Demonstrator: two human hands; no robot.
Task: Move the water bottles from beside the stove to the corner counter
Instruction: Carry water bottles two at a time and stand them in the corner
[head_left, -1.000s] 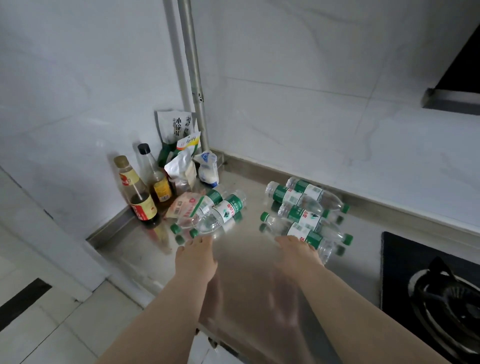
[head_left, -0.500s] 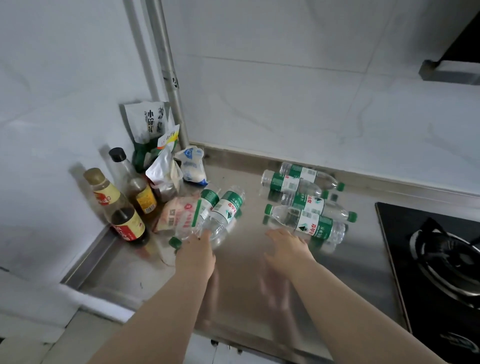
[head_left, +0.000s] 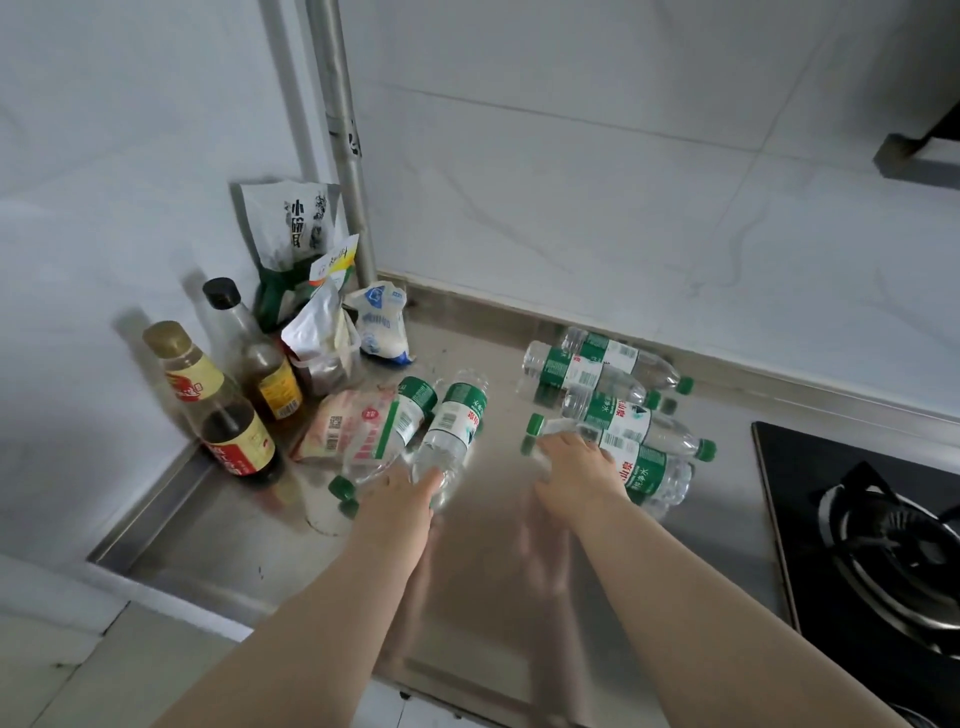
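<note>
Beside the stove (head_left: 862, 530), your right hand (head_left: 576, 467) is closing on a bottle (head_left: 618, 457) while your left hand (head_left: 400, 493), fingers spread, is resting on one (head_left: 452, 431) already moved; next, lift it cornerward.

The grey pouch (head_left: 291, 228) standing in the corner carries black characters "小" and "耳". The green bottle labels (head_left: 641, 470) show white Chinese print and barcodes, too blurred to read reliably.

Single head-worn view, wide-angle, looking forward and down onto the counter (head_left: 483, 571) from close above. The wall corner pipe (head_left: 340, 130) stands upper left of centre; the stove (head_left: 872, 535) is cut at right.
</note>
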